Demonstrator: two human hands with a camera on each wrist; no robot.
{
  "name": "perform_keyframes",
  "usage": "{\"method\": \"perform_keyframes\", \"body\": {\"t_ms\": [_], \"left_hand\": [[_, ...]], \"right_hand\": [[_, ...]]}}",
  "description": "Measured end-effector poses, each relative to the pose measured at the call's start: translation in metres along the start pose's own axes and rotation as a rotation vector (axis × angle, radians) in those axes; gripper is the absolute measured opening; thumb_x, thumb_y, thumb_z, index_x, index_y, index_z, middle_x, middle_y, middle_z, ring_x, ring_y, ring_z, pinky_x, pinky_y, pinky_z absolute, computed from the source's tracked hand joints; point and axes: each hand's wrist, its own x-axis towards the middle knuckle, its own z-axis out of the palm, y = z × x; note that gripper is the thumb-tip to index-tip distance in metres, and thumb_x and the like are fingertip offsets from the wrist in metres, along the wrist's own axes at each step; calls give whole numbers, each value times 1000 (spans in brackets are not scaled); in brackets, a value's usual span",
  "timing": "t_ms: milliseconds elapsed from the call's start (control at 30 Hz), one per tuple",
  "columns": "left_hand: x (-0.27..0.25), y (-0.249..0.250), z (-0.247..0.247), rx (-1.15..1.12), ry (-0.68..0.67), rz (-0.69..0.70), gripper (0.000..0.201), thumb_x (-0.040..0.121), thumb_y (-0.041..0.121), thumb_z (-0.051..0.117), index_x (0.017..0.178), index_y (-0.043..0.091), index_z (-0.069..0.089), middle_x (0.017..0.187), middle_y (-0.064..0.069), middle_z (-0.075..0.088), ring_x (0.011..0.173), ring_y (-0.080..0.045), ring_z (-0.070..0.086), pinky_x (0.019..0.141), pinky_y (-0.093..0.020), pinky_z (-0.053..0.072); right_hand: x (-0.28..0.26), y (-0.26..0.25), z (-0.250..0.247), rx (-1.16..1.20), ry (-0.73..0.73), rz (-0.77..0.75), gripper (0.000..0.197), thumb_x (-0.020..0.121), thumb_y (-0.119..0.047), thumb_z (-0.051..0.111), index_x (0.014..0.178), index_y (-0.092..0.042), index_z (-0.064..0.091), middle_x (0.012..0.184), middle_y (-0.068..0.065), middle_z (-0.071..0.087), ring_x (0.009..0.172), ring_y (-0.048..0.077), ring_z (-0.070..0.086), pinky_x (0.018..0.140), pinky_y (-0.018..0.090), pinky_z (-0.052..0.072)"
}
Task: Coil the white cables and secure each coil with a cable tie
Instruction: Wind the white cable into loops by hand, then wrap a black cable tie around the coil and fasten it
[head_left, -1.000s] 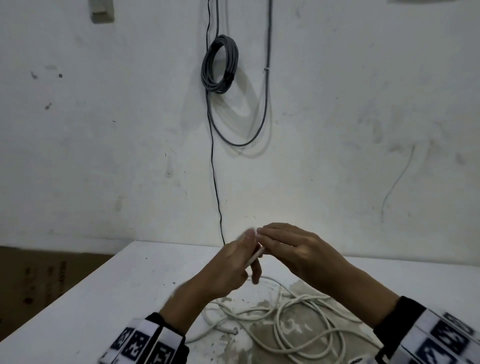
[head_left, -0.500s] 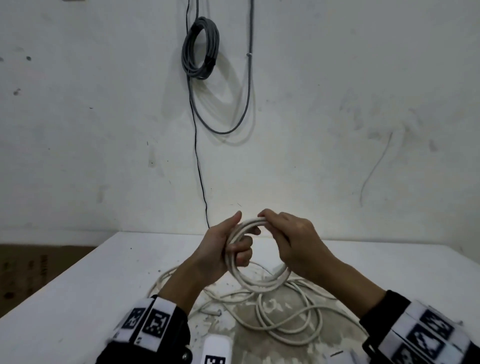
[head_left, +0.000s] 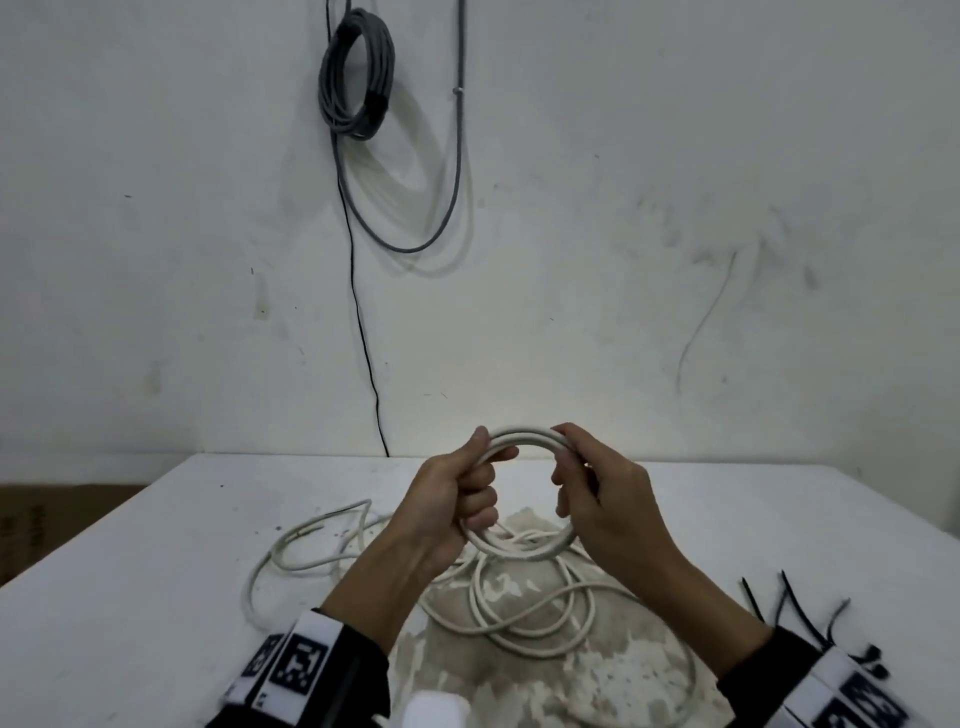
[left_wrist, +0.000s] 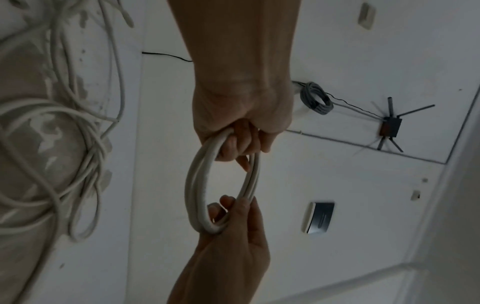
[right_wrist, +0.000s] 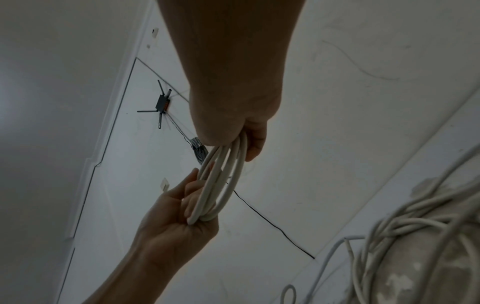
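Observation:
A small coil of white cable (head_left: 522, 435) of a few turns stands upright above the table, held between both hands. My left hand (head_left: 467, 493) grips its left side with the fingers curled through the ring. On the right side, my right hand (head_left: 582, 483) holds the turns between thumb and fingers. The left wrist view shows the coil (left_wrist: 197, 185) as a narrow oval, and the right wrist view shows its separate turns (right_wrist: 221, 181). The rest of the white cable (head_left: 519, 603) lies in loose loops on the table below. Black cable ties (head_left: 789, 608) lie at the right.
The white table (head_left: 156, 597) has a worn, patchy area under the loose cable. A grey cable coil (head_left: 358, 73) hangs on the wall behind, with a thin black wire running down. A cardboard box (head_left: 47, 519) stands left of the table.
A second ago both hands pinched one stretch of cable close together. They have since formed a coil and moved apart, so the ring now stands wider between them.

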Motion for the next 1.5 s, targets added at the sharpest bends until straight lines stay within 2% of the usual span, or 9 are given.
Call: {"method": "perform_keyframes", "body": {"t_ms": [267,433,500,667,800,933,1100,1367,1500], "left_hand": [[-7,-12,8,86,97,64,33,86,33,58,72,4,65,38,9,17,30,-4,14,37,-19,13],[-12,-19,10,87,71,104,38,93,36,47,70,7,55,37,11,21,30,-3,16,34,-15,18],[-14,-25,8,92,47,98,39,95,38,41,70,9,48,38,12,21,31,-3,16,33,-15,19],[-15,-30,3,78,-143,-24,38,98,37,31,73,11,43,41,10,23,32,-5,22,38,-18,27],[-17,-28,-1,34,-289,-158,29,90,35,39,79,10,49,51,4,44,45,-12,49,55,-25,44],[-13,-37,1,412,-125,117,26,99,22,37,123,23,47,90,-8,59,45,-14,57,47,-25,48],[-6,-61,19,827,-55,501,31,98,21,42,125,27,55,109,2,60,36,-5,46,43,-21,45],[7,-98,52,910,-99,555,22,90,9,57,106,19,70,79,3,68,55,10,55,57,-5,36],[15,-114,64,807,-167,399,21,90,11,57,104,17,71,77,-3,70,35,2,45,43,-8,34]], "right_hand": [[-2,1,-7,-155,-64,-152,23,87,-20,47,97,-5,62,60,4,56,52,16,52,56,26,41],[-6,5,-11,-5,-266,121,16,98,-24,40,91,-15,50,60,-2,48,53,25,55,58,37,48],[-11,1,-13,114,-314,208,22,98,-31,37,91,-15,50,62,-1,46,51,19,53,54,31,51],[-21,0,-10,377,-221,434,28,99,-26,37,90,-10,58,61,0,36,39,11,37,46,28,38],[-22,1,-15,390,-165,428,26,98,-20,42,79,-12,57,48,-10,35,37,5,29,41,21,28],[-22,10,-15,186,-131,347,24,95,-22,47,78,-11,59,41,-13,42,41,6,35,50,30,33],[-32,17,-20,206,-94,382,25,96,-25,44,77,-21,60,43,-14,45,43,10,38,51,32,38],[-61,38,-62,285,-97,539,31,99,-21,39,91,-7,65,58,0,41,42,14,45,48,30,45],[-59,64,-111,217,-230,698,38,99,-32,38,97,-9,68,91,5,67,82,17,63,71,29,48]]}}
